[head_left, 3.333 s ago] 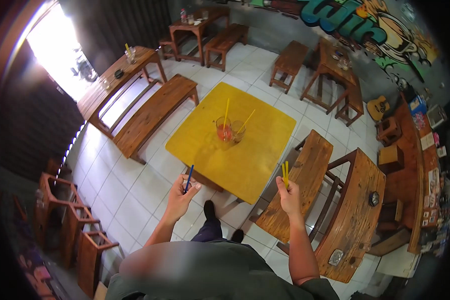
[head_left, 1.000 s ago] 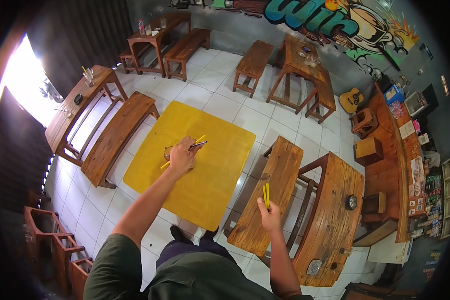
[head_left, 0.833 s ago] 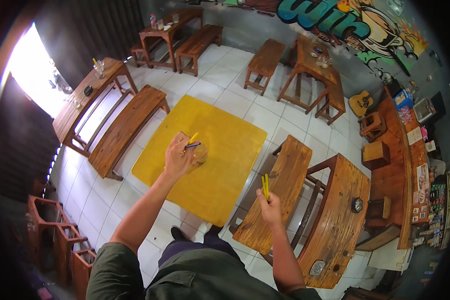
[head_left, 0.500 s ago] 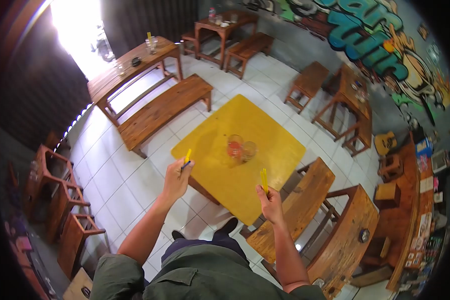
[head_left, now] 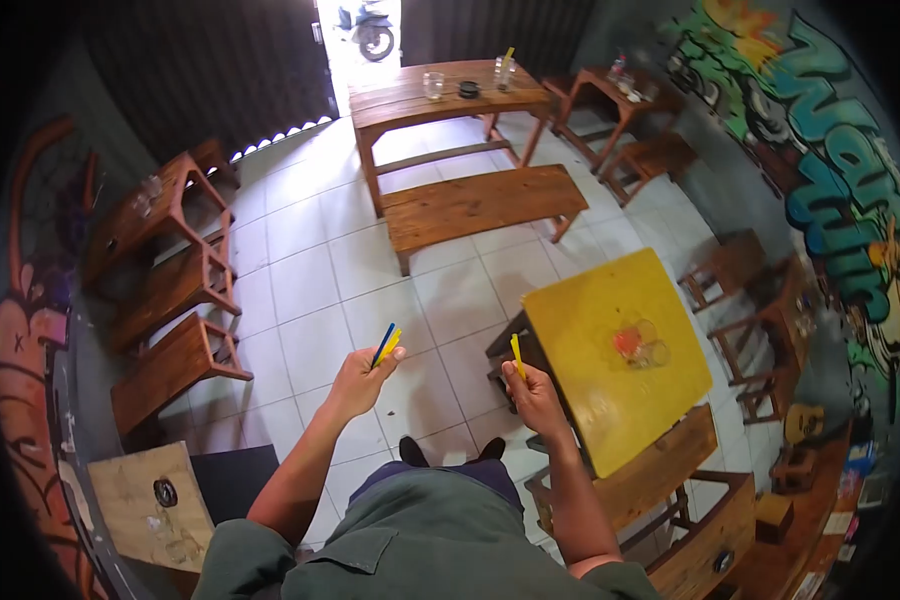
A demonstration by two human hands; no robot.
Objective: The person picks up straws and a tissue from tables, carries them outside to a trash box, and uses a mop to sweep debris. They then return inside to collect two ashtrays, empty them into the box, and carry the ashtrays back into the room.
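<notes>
- The left hand (head_left: pixel 355 383), at centre frame, pinches a blue straw (head_left: pixel 381 345) and a yellow straw (head_left: pixel 390 346) together.
- The right hand (head_left: pixel 536 397) grips yellow straws (head_left: pixel 517 356) — just beside the yellow table (head_left: pixel 590 400), right of centre.
- Two glasses (head_left: pixel 638 343) stand on it.
</notes>
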